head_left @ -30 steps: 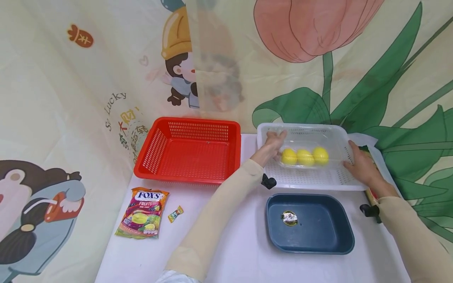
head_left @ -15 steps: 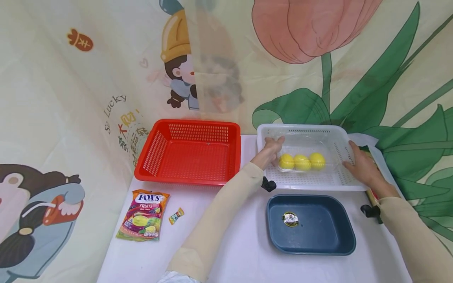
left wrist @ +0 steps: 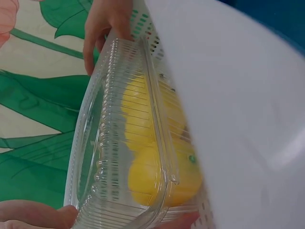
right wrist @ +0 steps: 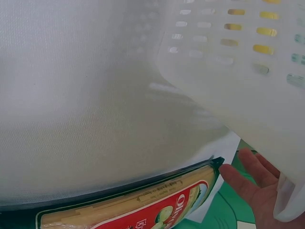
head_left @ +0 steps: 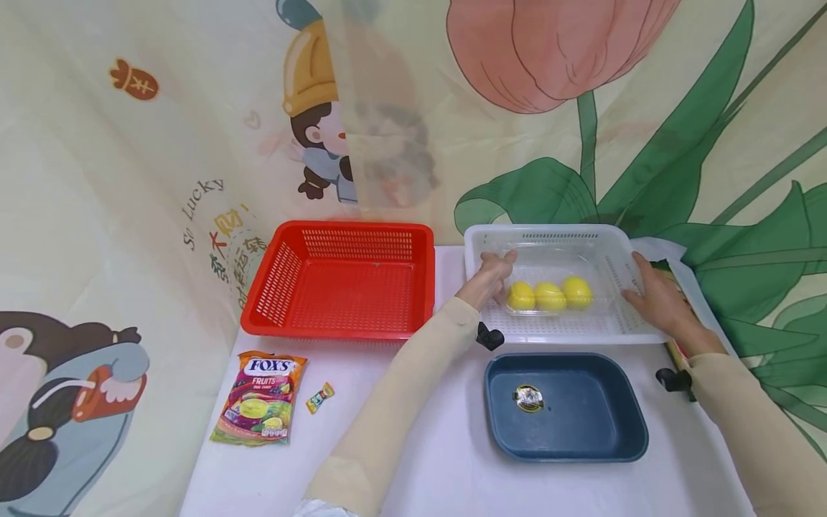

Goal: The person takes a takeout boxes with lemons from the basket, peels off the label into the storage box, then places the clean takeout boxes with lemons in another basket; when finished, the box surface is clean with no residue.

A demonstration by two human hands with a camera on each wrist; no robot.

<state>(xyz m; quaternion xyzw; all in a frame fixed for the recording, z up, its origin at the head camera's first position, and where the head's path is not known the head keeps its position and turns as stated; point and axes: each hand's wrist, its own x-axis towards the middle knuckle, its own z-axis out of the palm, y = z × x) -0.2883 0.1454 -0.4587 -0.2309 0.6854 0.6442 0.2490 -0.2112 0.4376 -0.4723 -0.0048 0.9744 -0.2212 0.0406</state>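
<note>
In the head view my left hand (head_left: 489, 278) holds the left end of a clear plastic clamshell box (head_left: 549, 260) inside a white perforated basket (head_left: 614, 332). Three yellow fruits (head_left: 550, 296), lemon-like, lie in a row within the box. A green stem mark shows on one fruit (left wrist: 186, 167) in the left wrist view, where thumb and fingers are at the box's near end. My right hand (head_left: 662, 301) grips the basket's right rim, thumb on the inner side. Its fingers (right wrist: 240, 183) reach along the outside in the right wrist view.
An unlabelled red basket (head_left: 349, 334) stands at left, a blue basin (head_left: 581, 431) in front. A Fox's candy bag (head_left: 261, 398) and one small wrapped candy (head_left: 319, 397) lie front left. A green packet with a red label (right wrist: 157, 210) lies right of the white basket.
The clear box with the fruits has come down and slightly toward the front left in the white basket, my left hand with it. My right hand stays on the rim.
</note>
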